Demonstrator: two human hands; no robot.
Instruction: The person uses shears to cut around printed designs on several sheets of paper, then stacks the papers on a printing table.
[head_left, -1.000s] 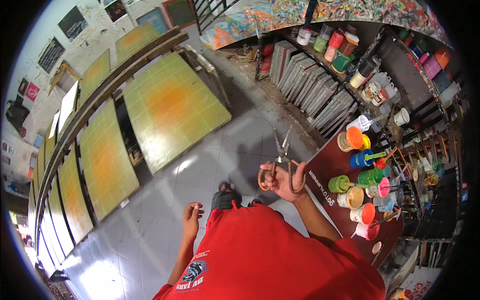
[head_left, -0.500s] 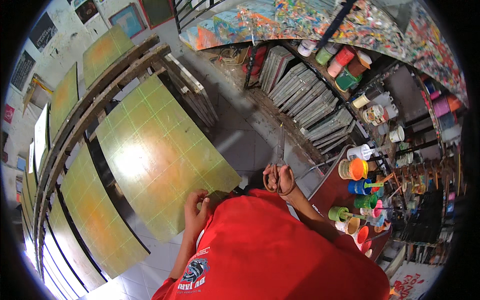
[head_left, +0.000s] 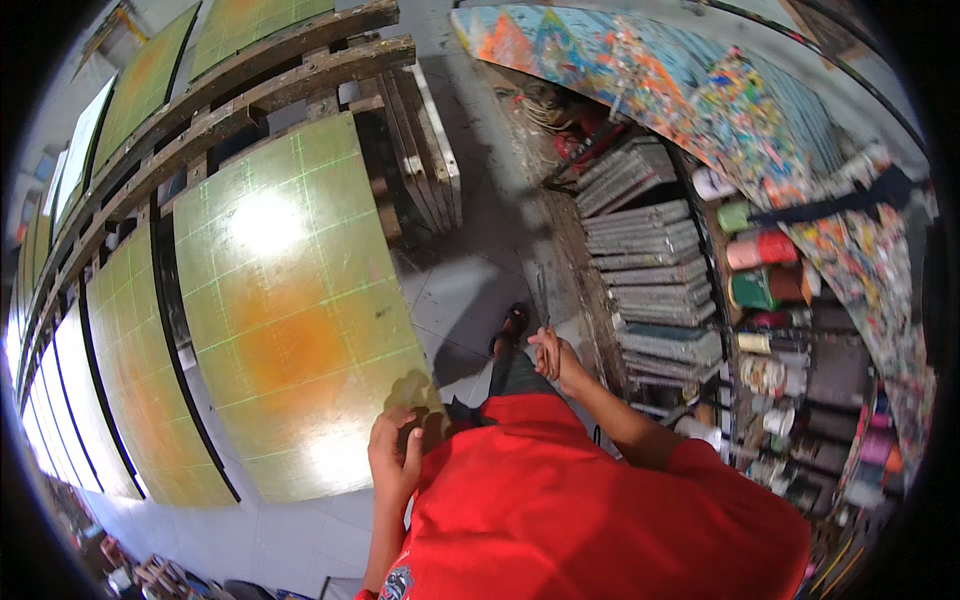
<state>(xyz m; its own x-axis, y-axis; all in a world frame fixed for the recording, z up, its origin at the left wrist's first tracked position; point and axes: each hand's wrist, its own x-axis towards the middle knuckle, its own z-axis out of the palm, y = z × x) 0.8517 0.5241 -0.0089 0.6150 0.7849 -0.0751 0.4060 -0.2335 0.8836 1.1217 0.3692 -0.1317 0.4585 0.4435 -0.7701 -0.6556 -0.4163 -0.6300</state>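
Note:
My right hand is closed around the handles of a pair of scissors, blades pointing away from me. Close to the near right corner of a large greenish-yellow panel is my left hand, its thumb and fingers apart with nothing in them. I cannot tell whether it touches the panel. Pale green lines form a grid over that panel, and an orange patch glows on it. The scissors' handles are mostly hidden by my fingers.
Similar panels line a long wooden rack at left. Stacked flat frames fill a low shelf at right, below a paint-spattered sheet. Paint containers stand nearby. My foot is on the tiled floor.
The view has swung, so the rack and shelf sit differently and the open paint pots have largely gone out of sight. My right hand still holds the scissors; my left stays near the panel's edge.

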